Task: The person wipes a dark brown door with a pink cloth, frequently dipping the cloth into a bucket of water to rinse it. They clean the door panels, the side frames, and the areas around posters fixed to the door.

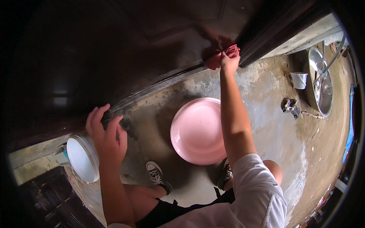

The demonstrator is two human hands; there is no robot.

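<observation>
My right hand (pixel 230 63) grips a bunched red cloth (pixel 232 50) against the lower edge of a dark, glossy door panel (pixel 119 57), close to its right frame. Part of the cloth hangs below my fingers. The panel mirrors the hand and cloth faintly. My left hand (pixel 107 128) is raised near the door's lower left, fingers apart and holding nothing. Between my arms, a round pink plastic basin (pixel 196 131) rests on the concrete floor, its right side partly hidden behind my right forearm. Its inside looks smooth, and whether it holds water I cannot tell.
A white bucket or lid (pixel 82 159) stands left of my left forearm. At the right are a small white pail (pixel 299 80), a large metal basin (pixel 328 97) and a crumpled patterned cloth (pixel 291 108). My sneakers (pixel 156 173) are on the stained floor (pixel 265 119).
</observation>
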